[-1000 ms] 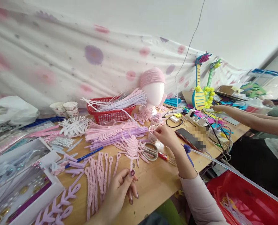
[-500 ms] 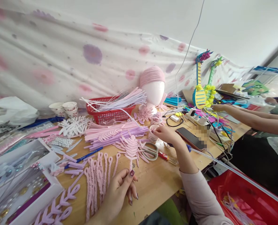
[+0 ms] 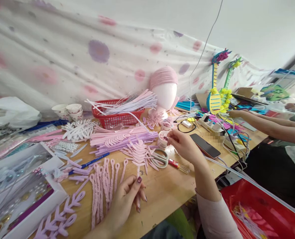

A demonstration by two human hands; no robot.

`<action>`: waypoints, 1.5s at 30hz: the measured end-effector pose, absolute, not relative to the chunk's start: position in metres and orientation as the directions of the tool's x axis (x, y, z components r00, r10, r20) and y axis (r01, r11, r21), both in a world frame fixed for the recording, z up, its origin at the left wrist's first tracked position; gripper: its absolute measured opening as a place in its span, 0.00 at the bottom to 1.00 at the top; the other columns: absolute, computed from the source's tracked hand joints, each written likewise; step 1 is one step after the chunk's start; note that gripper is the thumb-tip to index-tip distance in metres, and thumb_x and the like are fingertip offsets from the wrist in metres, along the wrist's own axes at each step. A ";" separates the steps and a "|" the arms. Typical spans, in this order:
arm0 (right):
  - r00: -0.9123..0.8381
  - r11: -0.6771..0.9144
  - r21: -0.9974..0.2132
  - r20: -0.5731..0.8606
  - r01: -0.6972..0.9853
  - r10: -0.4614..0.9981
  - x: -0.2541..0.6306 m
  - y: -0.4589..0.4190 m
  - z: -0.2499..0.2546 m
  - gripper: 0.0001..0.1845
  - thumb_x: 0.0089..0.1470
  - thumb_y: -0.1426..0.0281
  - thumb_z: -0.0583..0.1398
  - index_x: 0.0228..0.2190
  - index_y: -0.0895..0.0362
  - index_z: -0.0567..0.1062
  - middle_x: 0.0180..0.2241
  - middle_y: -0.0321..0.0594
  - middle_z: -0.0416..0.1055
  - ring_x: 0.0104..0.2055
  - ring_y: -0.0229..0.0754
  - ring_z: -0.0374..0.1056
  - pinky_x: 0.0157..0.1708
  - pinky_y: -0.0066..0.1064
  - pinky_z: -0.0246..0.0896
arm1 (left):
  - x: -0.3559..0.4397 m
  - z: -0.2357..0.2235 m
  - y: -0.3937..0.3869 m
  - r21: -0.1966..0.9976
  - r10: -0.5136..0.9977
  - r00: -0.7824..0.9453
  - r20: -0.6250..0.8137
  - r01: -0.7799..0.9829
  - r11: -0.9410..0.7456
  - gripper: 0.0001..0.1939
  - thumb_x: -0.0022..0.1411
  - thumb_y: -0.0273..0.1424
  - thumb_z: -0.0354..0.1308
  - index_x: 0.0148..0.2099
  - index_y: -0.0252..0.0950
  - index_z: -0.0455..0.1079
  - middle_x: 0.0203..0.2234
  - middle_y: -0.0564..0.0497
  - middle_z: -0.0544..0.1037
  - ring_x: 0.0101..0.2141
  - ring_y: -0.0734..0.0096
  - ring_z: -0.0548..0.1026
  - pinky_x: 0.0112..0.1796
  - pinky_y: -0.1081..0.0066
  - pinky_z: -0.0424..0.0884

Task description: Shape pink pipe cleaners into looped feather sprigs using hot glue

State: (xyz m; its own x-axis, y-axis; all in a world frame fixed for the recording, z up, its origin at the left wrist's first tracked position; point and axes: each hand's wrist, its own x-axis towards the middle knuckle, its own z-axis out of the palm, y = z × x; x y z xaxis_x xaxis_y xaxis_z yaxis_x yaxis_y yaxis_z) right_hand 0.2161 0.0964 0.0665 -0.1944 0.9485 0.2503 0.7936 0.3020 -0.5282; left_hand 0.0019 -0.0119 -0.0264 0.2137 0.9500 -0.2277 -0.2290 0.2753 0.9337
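Observation:
My left hand [image 3: 131, 196] pinches the lower stem of a pink pipe-cleaner leaf sprig [image 3: 139, 154], which points away from me. My right hand [image 3: 181, 143] has its fingertips pressed together at the rim of a small paper cup [image 3: 161, 141] with pink bits in it. Whatever those fingertips hold is too small to make out. Beside the cup lie scissors [image 3: 159, 158] and a red-labelled clear tube [image 3: 177, 165]. Looped pink twisted strips [image 3: 101, 192] are lined up left of the sprig, with lilac leaf sprigs [image 3: 60, 215] nearer to me.
A red basket [image 3: 117, 119] of pipe cleaners stands behind pink and lilac bundles [image 3: 122, 141]. A white foam head [image 3: 164, 94] wears a pink cap. A phone [image 3: 204, 146] and a power strip [image 3: 213, 127] lie at right, near another person's arms [image 3: 269, 122]. White boxes [image 3: 60, 196] stand left.
My right hand's fingertips have drawn slightly up and back from inside the cup to its rim. My left hand still holds the pink sprig in nearly the same place.

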 end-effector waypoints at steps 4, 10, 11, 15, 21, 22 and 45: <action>-0.507 0.497 -0.623 0.181 0.604 0.843 0.198 0.048 0.058 0.08 0.59 0.73 0.54 0.35 0.54 0.74 0.33 0.37 0.76 0.35 0.39 0.70 0.37 0.29 0.61 | 0.000 -0.025 -0.012 0.919 0.969 0.108 -0.222 -0.309 0.245 0.22 0.56 0.50 0.58 0.30 0.34 0.68 0.24 0.54 0.73 0.16 0.82 0.64 0.19 0.77 0.64; -0.600 0.388 -0.782 0.022 0.488 0.799 0.184 0.018 0.028 0.08 0.57 0.75 0.57 0.34 0.55 0.77 0.34 0.37 0.79 0.37 0.39 0.73 0.39 0.28 0.64 | -0.002 -0.016 -0.011 0.884 0.962 0.137 -0.236 -0.381 0.271 0.19 0.55 0.48 0.62 0.30 0.35 0.70 0.21 0.55 0.70 0.19 0.80 0.64 0.21 0.78 0.65; -0.591 0.360 -0.805 0.014 0.472 0.806 0.184 0.017 0.025 0.07 0.57 0.75 0.58 0.34 0.55 0.77 0.34 0.37 0.79 0.37 0.39 0.73 0.40 0.28 0.65 | -0.003 -0.015 -0.011 0.885 0.959 0.150 -0.240 -0.373 0.279 0.19 0.54 0.47 0.62 0.29 0.34 0.71 0.22 0.54 0.71 0.20 0.80 0.65 0.21 0.78 0.65; -0.576 0.315 -0.843 0.007 0.437 0.818 0.183 0.017 0.020 0.05 0.56 0.74 0.60 0.32 0.56 0.77 0.33 0.37 0.78 0.35 0.39 0.73 0.38 0.27 0.65 | -0.003 -0.013 -0.011 0.894 0.948 0.191 -0.255 -0.327 0.307 0.20 0.53 0.47 0.64 0.29 0.32 0.75 0.18 0.54 0.70 0.21 0.78 0.66 0.22 0.78 0.64; -0.511 0.282 -0.865 0.035 0.415 0.859 0.184 0.015 0.016 0.05 0.57 0.71 0.60 0.32 0.57 0.78 0.32 0.38 0.78 0.34 0.39 0.72 0.36 0.27 0.64 | -0.003 -0.012 -0.011 0.906 0.956 0.177 -0.233 -0.319 0.279 0.18 0.51 0.44 0.66 0.28 0.31 0.78 0.21 0.50 0.74 0.25 0.74 0.70 0.28 0.75 0.69; -0.506 0.276 -0.871 0.036 0.408 0.862 0.185 0.015 0.014 0.06 0.57 0.70 0.60 0.33 0.57 0.78 0.32 0.38 0.78 0.35 0.39 0.72 0.36 0.27 0.64 | -0.003 -0.012 -0.011 0.906 0.957 0.174 -0.233 -0.319 0.279 0.18 0.50 0.44 0.67 0.28 0.32 0.79 0.22 0.49 0.75 0.26 0.73 0.71 0.30 0.74 0.71; -0.388 0.314 -0.830 0.129 0.461 0.912 0.204 0.005 0.011 0.08 0.60 0.68 0.57 0.31 0.57 0.75 0.29 0.38 0.74 0.32 0.39 0.68 0.33 0.28 0.63 | -0.009 -0.012 -0.008 0.908 0.966 0.122 -0.227 -0.333 0.255 0.14 0.47 0.42 0.70 0.28 0.34 0.81 0.31 0.47 0.76 0.35 0.68 0.74 0.36 0.72 0.74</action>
State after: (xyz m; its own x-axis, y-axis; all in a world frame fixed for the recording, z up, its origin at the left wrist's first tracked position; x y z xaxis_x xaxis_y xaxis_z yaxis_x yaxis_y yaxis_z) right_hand 0.2037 0.0046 0.0114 -0.3881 0.9125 0.1292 0.4610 0.3137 -0.8301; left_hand -0.0087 -0.0084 -0.0123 0.1223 0.9662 -0.2269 -0.3334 0.2553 0.9075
